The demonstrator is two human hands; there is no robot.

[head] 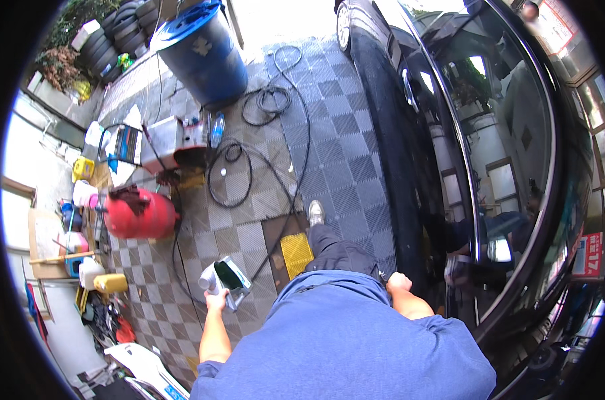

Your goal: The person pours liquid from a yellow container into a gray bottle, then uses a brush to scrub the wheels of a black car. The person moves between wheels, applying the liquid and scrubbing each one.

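My left hand [217,300] is closed round the lower part of a grey and white handheld vacuum cleaner [227,282], or a similar device, with a dark green window; its exact kind cannot be told. The device is held out at my left, above the checkered floor tiles. Down at my right side, my right hand [399,283] is curled near the hip of my dark trousers, beside the black car [407,200]. Nothing can be made out in its fingers. One shoe [316,212] of mine stands on the tiles in front.
A black hose [308,120] lies in loops across the floor ahead. Beyond it stands a blue plastic barrel [207,60]. A red tank [141,212], a metal box [160,142] and several jugs line the left side. The car runs along my right.
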